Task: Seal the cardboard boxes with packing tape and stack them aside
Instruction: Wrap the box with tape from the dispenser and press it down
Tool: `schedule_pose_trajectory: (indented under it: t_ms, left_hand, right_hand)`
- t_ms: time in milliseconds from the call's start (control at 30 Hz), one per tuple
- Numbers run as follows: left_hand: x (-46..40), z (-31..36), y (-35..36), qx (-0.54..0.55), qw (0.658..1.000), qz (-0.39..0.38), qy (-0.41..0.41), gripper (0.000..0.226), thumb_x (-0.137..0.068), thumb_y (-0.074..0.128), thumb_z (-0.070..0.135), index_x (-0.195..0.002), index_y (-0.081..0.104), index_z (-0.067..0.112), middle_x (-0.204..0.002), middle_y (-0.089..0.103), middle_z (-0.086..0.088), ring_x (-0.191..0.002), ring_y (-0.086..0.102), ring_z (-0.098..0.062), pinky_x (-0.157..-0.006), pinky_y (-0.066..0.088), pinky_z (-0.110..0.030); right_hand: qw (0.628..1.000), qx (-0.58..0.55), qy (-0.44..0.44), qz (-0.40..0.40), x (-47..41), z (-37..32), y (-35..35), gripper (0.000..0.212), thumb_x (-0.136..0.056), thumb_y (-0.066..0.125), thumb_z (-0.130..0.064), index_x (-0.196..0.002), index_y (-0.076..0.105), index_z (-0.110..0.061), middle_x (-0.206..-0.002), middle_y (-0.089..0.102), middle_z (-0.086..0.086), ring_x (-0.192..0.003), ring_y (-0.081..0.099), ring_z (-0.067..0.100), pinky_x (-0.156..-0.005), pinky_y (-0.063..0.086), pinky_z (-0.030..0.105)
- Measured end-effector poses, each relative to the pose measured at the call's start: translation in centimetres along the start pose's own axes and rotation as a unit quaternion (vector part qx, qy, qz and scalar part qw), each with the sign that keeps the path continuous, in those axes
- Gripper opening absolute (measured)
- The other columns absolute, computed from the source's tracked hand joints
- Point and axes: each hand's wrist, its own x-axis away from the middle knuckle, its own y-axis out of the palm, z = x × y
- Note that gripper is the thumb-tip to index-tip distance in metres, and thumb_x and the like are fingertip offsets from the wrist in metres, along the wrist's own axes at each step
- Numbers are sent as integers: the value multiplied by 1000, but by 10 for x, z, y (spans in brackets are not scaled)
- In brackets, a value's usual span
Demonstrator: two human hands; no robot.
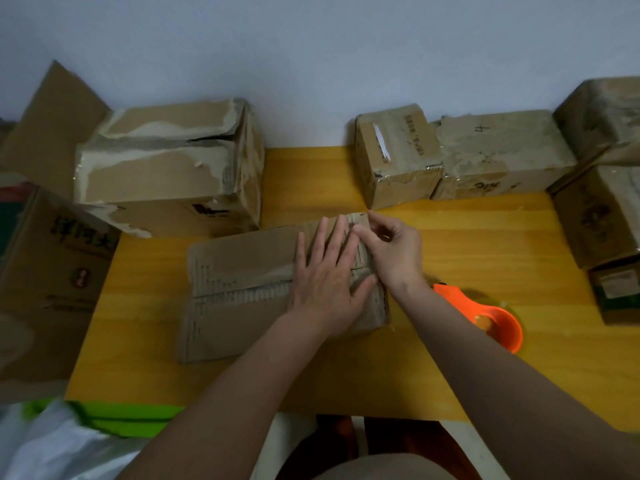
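Note:
A worn cardboard box (239, 292) lies in the middle of the yellow table (485, 244), its top flaps closed along a ragged centre seam. My left hand (329, 275) presses flat on the right part of the box top, fingers straight and spread. My right hand (391, 251) rests at the box's right end with curled fingers, thumb and forefinger pinched together at the far right corner; what they pinch is too small to make out. An orange tape dispenser (491, 317) lies on the table just right of my right forearm.
A large torn box (169, 168) stands at the back left, a printed box (52, 271) at the left edge. Two smaller boxes (398, 157) (502, 157) sit at the back right, with more boxes (602, 209) stacked on the far right. A green and white bag (69, 434) lies at the front left.

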Motion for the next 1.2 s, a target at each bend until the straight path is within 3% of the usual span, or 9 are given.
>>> schedule_pose_trajectory:
  t_ms: [167,333,467,567,767,867,933,1033,1200]
  left_hand:
    - [-1,0,0,-2,1000,1,3,78,-87,1,63,-154,-10,24,-161,-19,0,-146,-26,-20,-118,-14,-50]
    - [0,1,0,3,1000,-4,-4,84,-89,0,66,-154,-13,15,-160,-22,-1,-144,-29,-18,-118,-12,-51]
    - [0,1,0,-11,1000,-12,-6,83,-89,-5,64,-152,-18,13,-159,-27,-2,-143,-31,-19,-118,-12,-51]
    - [1,1,0,-20,1000,-15,-7,80,-88,-6,60,-152,-19,14,-158,-28,-2,-143,-32,-20,-118,-14,-51]
    - [0,1,1,-10,1000,-17,-6,83,-89,-4,65,-152,-20,13,-158,-29,-3,-142,-33,-20,-117,-15,-50]
    - [3,2,-1,-4,1000,-20,-16,85,-90,-3,66,-149,-23,8,-156,-32,-9,-142,-34,-21,-118,-15,-49]
    - [2,3,-2,-3,999,-30,-21,87,-90,0,66,-148,-23,6,-155,-32,-11,-141,-35,-22,-118,-15,-49]
    - [0,1,-2,-10,999,-32,-19,87,-90,-1,65,-149,-20,4,-156,-30,-13,-142,-33,-23,-118,-14,-50]
    - [-1,4,0,-13,999,-28,-36,77,-92,-4,53,-151,-15,5,-157,-29,-12,-143,-31,-23,-118,-13,-50]
  right_hand:
    - [999,-17,11,25,10,2,3,35,-86,69,-15,-119,65,-4,-116,68,6,-104,62,8,-97,49,29]
    - [1000,-11,19,20,-2,-1,-17,7,-80,75,-15,-86,72,-12,-87,71,3,-82,65,13,-83,55,35]
    - [997,1,18,-70,-12,-13,-12,41,-94,59,-17,-133,51,-6,-131,55,5,-122,50,14,-105,40,29]
    - [993,-11,15,-117,5,-4,2,44,-99,45,-9,-143,39,-5,-145,45,6,-134,40,14,-112,31,27]
    - [999,-37,-17,-12,5,7,-20,27,-95,52,-3,-120,62,-3,-113,65,5,-108,60,14,-101,47,34]
    - [994,26,-41,-98,-15,-5,-6,27,-95,56,-13,-121,61,-8,-112,60,-1,-107,54,9,-96,44,25]
    - [988,47,-14,-148,-27,-12,10,14,-94,59,-19,-85,65,-9,-85,60,2,-81,54,11,-77,45,24]
    - [987,12,62,-146,-45,-18,23,39,-90,64,-28,-59,48,-12,-65,46,9,-63,43,21,-65,44,31]
    - [983,51,69,-165,-45,-14,24,47,-100,42,-35,-111,64,5,-105,65,14,-99,60,21,-93,44,32]
